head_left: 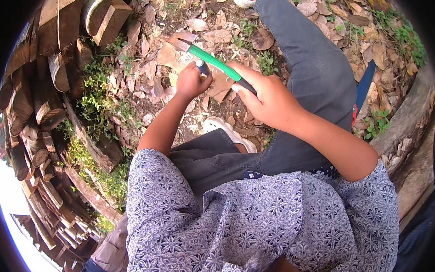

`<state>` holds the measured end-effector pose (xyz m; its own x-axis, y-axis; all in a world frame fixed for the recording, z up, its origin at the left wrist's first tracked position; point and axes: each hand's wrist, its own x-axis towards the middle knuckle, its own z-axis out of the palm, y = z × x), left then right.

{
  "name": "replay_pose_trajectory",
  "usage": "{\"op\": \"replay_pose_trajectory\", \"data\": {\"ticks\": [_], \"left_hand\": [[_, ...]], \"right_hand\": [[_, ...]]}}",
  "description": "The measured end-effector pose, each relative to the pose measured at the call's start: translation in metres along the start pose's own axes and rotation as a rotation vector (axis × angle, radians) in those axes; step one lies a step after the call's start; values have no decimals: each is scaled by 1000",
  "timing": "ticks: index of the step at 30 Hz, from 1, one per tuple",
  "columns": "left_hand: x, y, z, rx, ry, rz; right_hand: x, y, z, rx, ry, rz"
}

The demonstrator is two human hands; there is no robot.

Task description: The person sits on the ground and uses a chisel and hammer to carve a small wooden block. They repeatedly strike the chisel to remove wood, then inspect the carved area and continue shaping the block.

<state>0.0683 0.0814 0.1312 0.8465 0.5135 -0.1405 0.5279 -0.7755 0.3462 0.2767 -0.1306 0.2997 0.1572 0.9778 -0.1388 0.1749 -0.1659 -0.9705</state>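
My right hand is wrapped round the black grip of a hammer with a bright green handle. Its metal head points to the upper left, above my left hand. My left hand is closed round the dark handle of what looks like a chisel, its pale capped end facing up. The hammer's handle passes close to that cap; I cannot tell whether they touch. Below the hands lies a flat brown piece of wood, partly covered by them. The chisel's lower end is hidden.
Stacked cut timber rises along the left, with green weeds beside it. Dry leaves cover the ground. My bent leg is at the right, near a blue blade-like thing with a red part. A log lies at the far right.
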Motion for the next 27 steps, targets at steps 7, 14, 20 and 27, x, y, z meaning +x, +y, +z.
{"op": "replay_pose_trajectory", "data": {"ticks": [7,14,20,27], "left_hand": [[1,7,-10,17,-58,-43],[1,-1,3,46,-48,-94],[-1,2,5,-52,7,64],[-3,3,-4,-125,78,52]], "right_hand": [[10,23,6,-145,-72,-22],[15,45,11,-272,-140,-4],[13,45,19,-294,-108,57],[-5,15,26,-138,3,-39]]}}
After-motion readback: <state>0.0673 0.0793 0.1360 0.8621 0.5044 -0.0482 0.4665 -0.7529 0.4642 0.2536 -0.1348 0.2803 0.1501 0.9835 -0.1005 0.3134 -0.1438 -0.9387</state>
